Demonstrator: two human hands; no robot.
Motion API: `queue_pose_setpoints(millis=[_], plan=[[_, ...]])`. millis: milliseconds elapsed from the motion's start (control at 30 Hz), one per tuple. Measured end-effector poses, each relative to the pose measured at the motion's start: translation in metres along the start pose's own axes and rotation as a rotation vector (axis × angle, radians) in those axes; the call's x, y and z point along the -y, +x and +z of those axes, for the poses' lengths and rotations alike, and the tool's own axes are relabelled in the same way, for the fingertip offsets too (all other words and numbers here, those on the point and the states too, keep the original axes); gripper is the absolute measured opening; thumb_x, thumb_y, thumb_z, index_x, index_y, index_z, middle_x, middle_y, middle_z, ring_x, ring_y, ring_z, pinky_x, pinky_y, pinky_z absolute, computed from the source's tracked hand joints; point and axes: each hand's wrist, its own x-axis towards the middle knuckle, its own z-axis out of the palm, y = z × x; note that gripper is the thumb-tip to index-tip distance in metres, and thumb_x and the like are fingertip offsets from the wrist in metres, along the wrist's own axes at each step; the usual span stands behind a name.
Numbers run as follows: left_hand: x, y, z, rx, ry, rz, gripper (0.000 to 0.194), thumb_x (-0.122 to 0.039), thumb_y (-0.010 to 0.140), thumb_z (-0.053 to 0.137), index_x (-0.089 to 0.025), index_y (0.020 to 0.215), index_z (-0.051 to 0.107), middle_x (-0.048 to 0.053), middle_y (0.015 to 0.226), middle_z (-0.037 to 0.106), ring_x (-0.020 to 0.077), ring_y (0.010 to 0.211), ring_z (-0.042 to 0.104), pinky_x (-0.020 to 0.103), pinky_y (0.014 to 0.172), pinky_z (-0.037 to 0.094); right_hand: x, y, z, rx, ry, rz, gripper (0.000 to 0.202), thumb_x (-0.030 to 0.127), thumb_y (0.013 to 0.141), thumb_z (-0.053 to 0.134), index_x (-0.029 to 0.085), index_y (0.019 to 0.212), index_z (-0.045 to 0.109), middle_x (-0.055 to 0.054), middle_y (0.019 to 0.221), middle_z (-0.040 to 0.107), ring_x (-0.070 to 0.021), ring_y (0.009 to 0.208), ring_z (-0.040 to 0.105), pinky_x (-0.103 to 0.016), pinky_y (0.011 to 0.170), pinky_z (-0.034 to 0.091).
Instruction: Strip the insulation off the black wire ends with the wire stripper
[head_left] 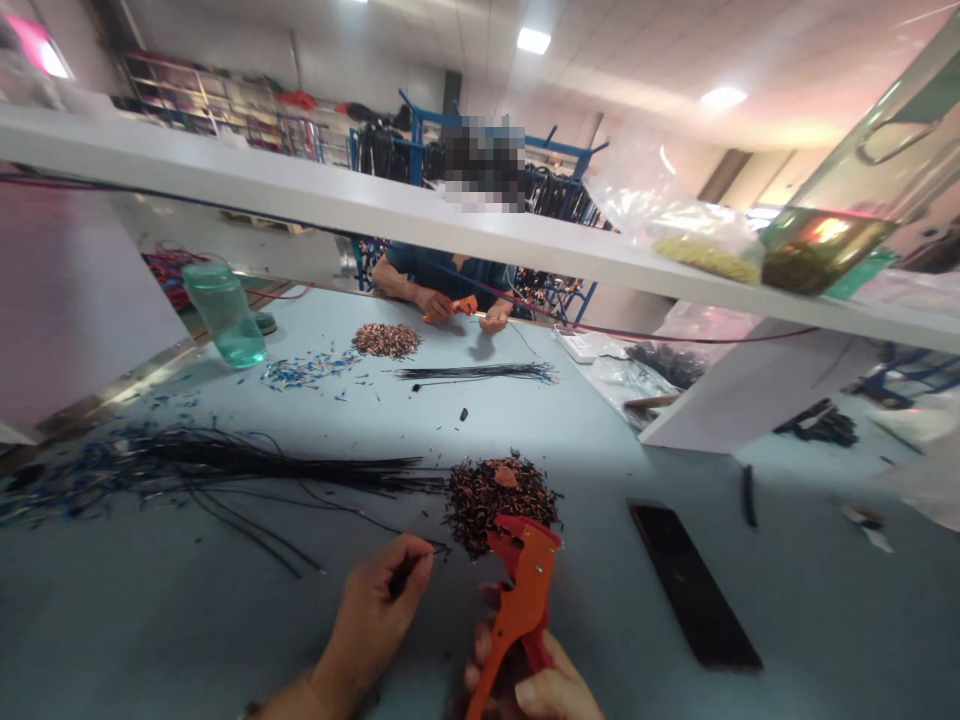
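Observation:
My right hand [551, 688] is wrapped round the handles of an orange and red wire stripper [531, 570], its jaws pointing away from me. My left hand [375, 605] is closed in a pinch on a thin black wire [367, 520], whose short end pokes out past the fingertips towards the stripper. Just beyond the jaws lies a heap of black and copper-coloured scraps [480, 495]. To the left stretches a bundle of black wires [300, 465] with blue and silvery ends; a few loose ones lie in front of it.
A dark phone-like slab [694, 585] lies at right. Across the table [585, 440] a co-worker's hands [435, 305] hold an orange tool, near a copper scrap heap [386, 340] and black wires [480, 372]. A green bottle [225, 315] stands far left. A white shelf [360, 205] spans above.

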Motion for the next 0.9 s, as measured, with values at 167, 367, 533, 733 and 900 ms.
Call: queue_pose_setpoints(millis=[167, 367, 533, 733, 900], plan=[[-0.006, 0.0, -0.002, 0.023, -0.046, -0.004, 0.026, -0.033, 0.086, 0.051, -0.015, 0.073, 0.066, -0.002, 0.057, 0.06, 0.0116, 0.053, 0.055, 0.017, 0.05, 0.044, -0.008, -0.006, 0.003, 0.048, 0.045, 0.03, 0.056, 0.01, 0.053, 0.071, 0.026, 0.107, 0.066, -0.003, 0.094, 0.071, -0.0228, 0.084, 0.066, -0.044, 0.079, 0.049], [-0.005, -0.001, -0.001, 0.03, -0.109, 0.01, 0.02, -0.028, 0.084, 0.054, -0.016, 0.077, 0.068, -0.001, 0.062, 0.065, 0.0117, 0.057, 0.059, 0.017, 0.054, 0.047, -0.005, -0.014, 0.013, 0.022, -0.001, 0.118, 0.062, 0.005, 0.055, 0.06, 0.021, 0.115, 0.061, -0.003, 0.095, 0.069, -0.02, 0.083, 0.066, -0.039, 0.074, 0.052], [-0.005, -0.003, 0.001, 0.076, -0.1, 0.027, 0.02, -0.026, 0.084, 0.054, -0.016, 0.077, 0.069, 0.0, 0.064, 0.068, 0.0123, 0.058, 0.06, 0.018, 0.055, 0.047, -0.003, -0.015, 0.017, 0.039, -0.033, 0.17, 0.066, 0.002, 0.051, 0.055, 0.019, 0.115, 0.06, -0.004, 0.097, 0.069, -0.0208, 0.086, 0.067, -0.042, 0.08, 0.051], [-0.008, -0.002, -0.001, 0.086, -0.082, 0.031, 0.02, -0.026, 0.086, 0.053, -0.016, 0.076, 0.068, -0.001, 0.061, 0.064, 0.0115, 0.056, 0.057, 0.018, 0.053, 0.045, 0.001, -0.017, 0.013, 0.044, -0.098, 0.225, 0.072, -0.001, 0.049, 0.054, 0.017, 0.119, 0.058, -0.005, 0.096, 0.069, -0.0212, 0.086, 0.067, -0.041, 0.08, 0.051], [-0.009, -0.003, 0.0, 0.12, -0.115, 0.028, 0.02, -0.026, 0.086, 0.053, -0.016, 0.077, 0.067, -0.001, 0.063, 0.065, 0.0116, 0.058, 0.058, 0.018, 0.055, 0.045, 0.002, -0.018, 0.007, 0.042, -0.142, 0.228, 0.062, 0.007, 0.057, 0.063, 0.015, 0.118, 0.058, -0.006, 0.094, 0.068, -0.021, 0.082, 0.067, -0.04, 0.075, 0.053]])
